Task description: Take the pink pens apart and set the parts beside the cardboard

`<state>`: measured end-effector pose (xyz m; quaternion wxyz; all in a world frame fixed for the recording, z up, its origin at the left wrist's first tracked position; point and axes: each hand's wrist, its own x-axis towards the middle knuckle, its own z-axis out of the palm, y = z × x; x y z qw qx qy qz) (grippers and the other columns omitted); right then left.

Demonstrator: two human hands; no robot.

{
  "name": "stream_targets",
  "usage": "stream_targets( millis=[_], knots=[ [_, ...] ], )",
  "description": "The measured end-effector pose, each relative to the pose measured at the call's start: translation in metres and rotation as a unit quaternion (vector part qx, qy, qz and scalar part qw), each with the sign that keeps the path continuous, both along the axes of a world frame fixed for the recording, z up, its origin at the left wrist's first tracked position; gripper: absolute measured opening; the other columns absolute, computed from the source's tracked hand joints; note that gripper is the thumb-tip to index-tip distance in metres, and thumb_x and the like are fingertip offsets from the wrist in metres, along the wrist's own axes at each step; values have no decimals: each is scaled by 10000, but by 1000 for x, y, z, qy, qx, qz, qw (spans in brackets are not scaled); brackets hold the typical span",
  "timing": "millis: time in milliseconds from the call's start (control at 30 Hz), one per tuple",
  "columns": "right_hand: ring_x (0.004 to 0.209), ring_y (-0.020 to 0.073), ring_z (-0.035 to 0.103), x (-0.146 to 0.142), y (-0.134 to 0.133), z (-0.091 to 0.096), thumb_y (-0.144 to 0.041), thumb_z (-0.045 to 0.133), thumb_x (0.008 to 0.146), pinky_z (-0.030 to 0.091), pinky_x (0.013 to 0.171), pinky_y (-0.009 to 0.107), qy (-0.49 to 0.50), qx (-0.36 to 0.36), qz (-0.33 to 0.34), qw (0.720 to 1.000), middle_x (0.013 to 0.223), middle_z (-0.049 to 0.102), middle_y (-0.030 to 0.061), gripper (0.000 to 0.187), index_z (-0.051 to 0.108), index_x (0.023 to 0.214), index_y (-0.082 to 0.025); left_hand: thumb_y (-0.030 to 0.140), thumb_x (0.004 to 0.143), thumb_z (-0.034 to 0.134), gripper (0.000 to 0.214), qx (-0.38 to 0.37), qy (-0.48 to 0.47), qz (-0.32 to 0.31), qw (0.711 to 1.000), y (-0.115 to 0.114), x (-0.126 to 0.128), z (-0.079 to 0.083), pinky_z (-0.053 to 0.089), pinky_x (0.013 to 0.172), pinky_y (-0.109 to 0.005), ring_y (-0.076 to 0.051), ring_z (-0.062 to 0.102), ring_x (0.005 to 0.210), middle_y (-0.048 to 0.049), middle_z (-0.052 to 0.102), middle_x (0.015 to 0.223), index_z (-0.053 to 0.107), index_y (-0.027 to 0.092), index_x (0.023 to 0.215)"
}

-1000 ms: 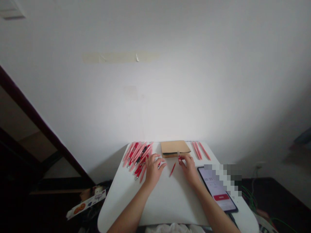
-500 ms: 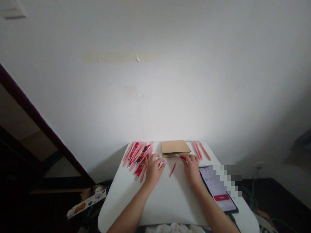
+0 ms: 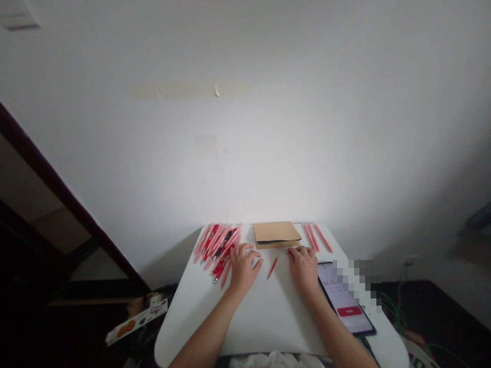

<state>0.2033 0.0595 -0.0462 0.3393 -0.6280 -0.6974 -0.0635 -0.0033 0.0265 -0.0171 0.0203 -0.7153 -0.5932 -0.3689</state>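
My left hand (image 3: 242,267) lies on the white table (image 3: 264,317), fingers spread beside a pile of several red and pink pens (image 3: 218,245); I see nothing held in it. My right hand (image 3: 305,263) rests knuckles up just in front of a flat brown cardboard box (image 3: 276,233), fingers curled. A small red end of a pen (image 3: 288,251) peeks out at its fingertips. One short red pen piece (image 3: 272,267) lies loose on the table between the two hands.
Three pink pens (image 3: 316,237) lie at the back right of the table. A phone (image 3: 345,301) with a lit screen lies by my right forearm. A white wall stands behind the table; clutter and cables lie on the dark floor.
My right hand, which held a red pen up in front of the box, has lowered it to the table and moved slightly right. My left hand has barely moved.
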Motion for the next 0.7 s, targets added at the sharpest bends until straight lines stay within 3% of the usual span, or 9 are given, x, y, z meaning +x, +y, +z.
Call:
stream_targets(
  millis=[233, 467, 700],
  knots=[
    [1014, 291, 465, 2, 5, -2, -310, 473, 936, 406, 897, 447, 85, 45, 51, 994, 1011, 640, 120, 267, 712, 999, -209, 226, 788, 675, 51, 5, 15, -7, 1000, -2, 2, 1, 292, 1077, -557, -255, 533, 1129, -43, 617, 1118, 687, 260, 824],
    [1040, 259, 509, 0, 10, -3, -393, 396, 962, 404, 927, 452, 231, 60, 118, 964, 1065, 623, 101, 315, 620, 1088, -212, 256, 771, 694, 85, -5, 31, -19, 999, -4, 6, -1, 279, 1090, -570, -270, 510, 1178, -55, 595, 1158, 693, 264, 856],
    [1052, 249, 532, 1, 7, -1, -343, 398, 925, 441, 910, 431, 308, 50, 149, 938, 1104, 612, 106, 298, 600, 1098, -210, 266, 769, 699, 93, -18, 32, -14, 999, -3, 5, 0, 237, 1104, -599, -271, 512, 1175, -53, 593, 1156, 690, 268, 862]
  ],
)
